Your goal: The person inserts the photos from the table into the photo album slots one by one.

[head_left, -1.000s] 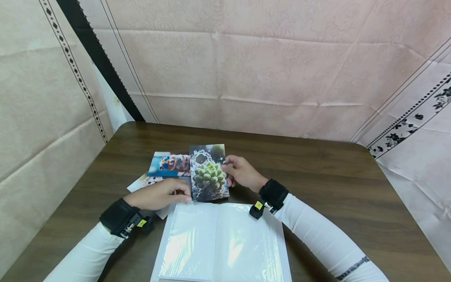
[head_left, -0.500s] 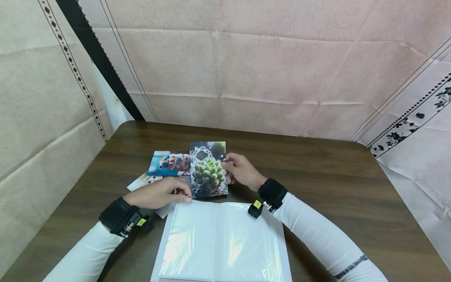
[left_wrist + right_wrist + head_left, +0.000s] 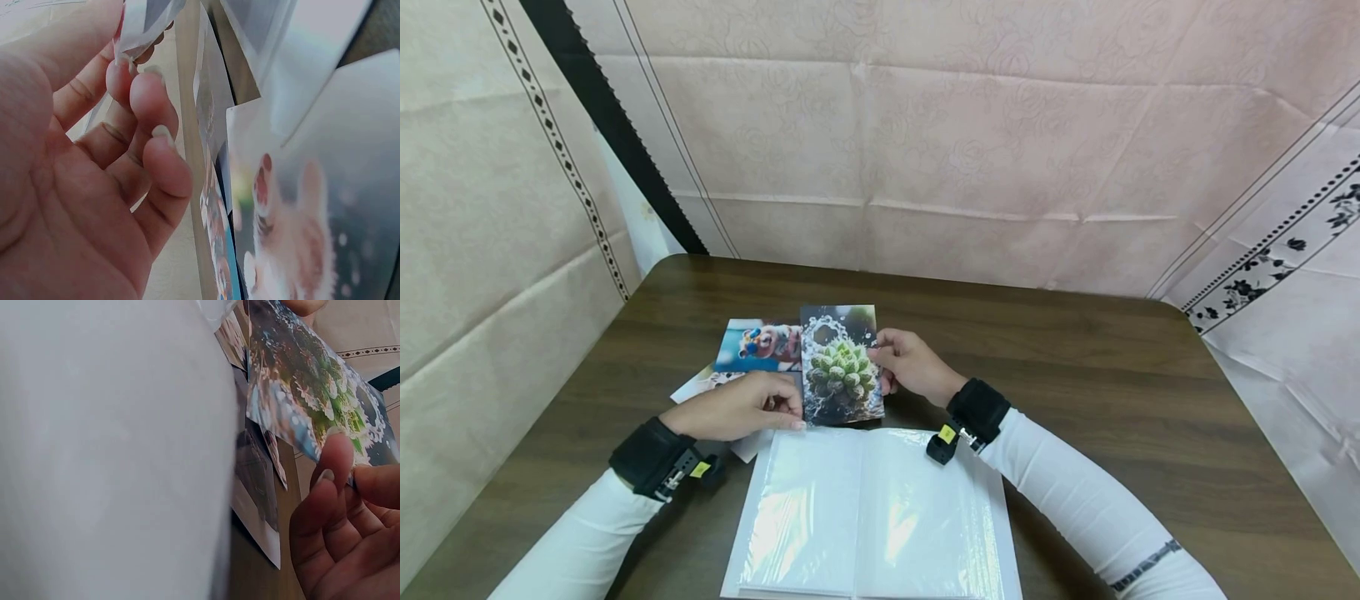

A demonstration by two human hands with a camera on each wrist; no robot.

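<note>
Right of the prints (image 3: 760,345), the album (image 3: 887,508) is pinched at its top edge by the left hand (image 3: 741,407), seemingly for steadying, while the succulent photo (image 3: 841,368) just beyond is gripped by its right side in the right hand (image 3: 919,367), probably to keep its lower edge free.

I get a bright, even head view, with soft shadows on the desk (image 3: 1120,375) beneath both forearms (image 3: 1075,492) and white glare streaking the clear-paged album (image 3: 868,517) on the near side of the left hand (image 3: 730,408). My left-wrist feed looks hazier, pale and washed out behind that hand; my right-wrist feed is dimmer, a pale surface (image 3: 112,450) blurring beside the right hand (image 3: 350,531).
</note>
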